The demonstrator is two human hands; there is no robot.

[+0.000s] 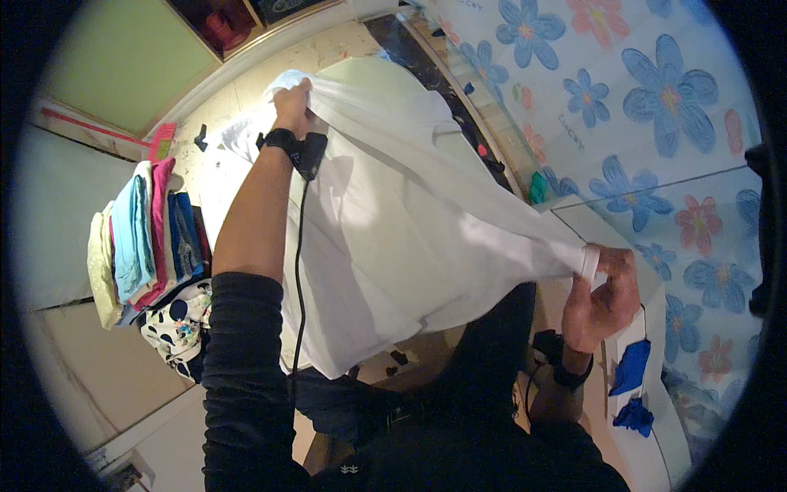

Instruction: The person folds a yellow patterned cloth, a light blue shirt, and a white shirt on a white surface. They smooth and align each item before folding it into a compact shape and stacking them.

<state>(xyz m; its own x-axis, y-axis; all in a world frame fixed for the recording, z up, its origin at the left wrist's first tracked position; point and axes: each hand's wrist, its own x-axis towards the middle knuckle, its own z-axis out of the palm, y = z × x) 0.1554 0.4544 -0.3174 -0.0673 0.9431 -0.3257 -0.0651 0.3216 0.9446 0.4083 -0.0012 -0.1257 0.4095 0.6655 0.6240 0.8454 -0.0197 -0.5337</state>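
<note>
A white cloth garment is stretched between my two hands above a pale rounded table top. My left hand grips its far left part, where the fabric bunches. At the right, my right hand pinches a narrow hemmed end of the garment, which looks like a cuff. Creases run across the cloth from one hand to the other. Its near edge hangs down close to my lap. Much of the table top is hidden beneath the fabric.
Folded clothes are stacked at the left, above a polka-dot cloth. A flower-printed curtain hangs at the right. Blue scraps lie on a white ledge there. A black cable runs from the device on my left wrist.
</note>
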